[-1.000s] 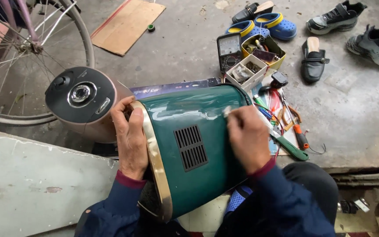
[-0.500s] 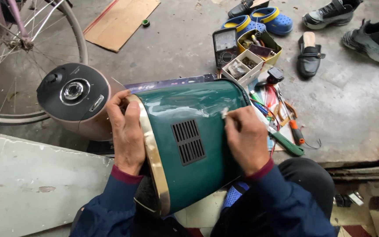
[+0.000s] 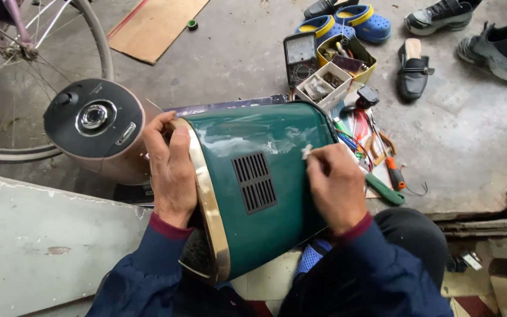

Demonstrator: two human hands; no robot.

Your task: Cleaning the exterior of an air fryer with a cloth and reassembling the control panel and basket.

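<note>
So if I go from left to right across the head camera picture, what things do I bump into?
Bicycle wheel with thin spokes → round pink appliance with a black lid → left hand → dark green plastic housing with a gold trim and a vent grille → right hand → black slip-on shoe → grey sneaker.

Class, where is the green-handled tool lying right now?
In the head view, the green-handled tool lies on the concrete floor, just beyond the right hand, beside the orange-handled screwdriver.
</note>
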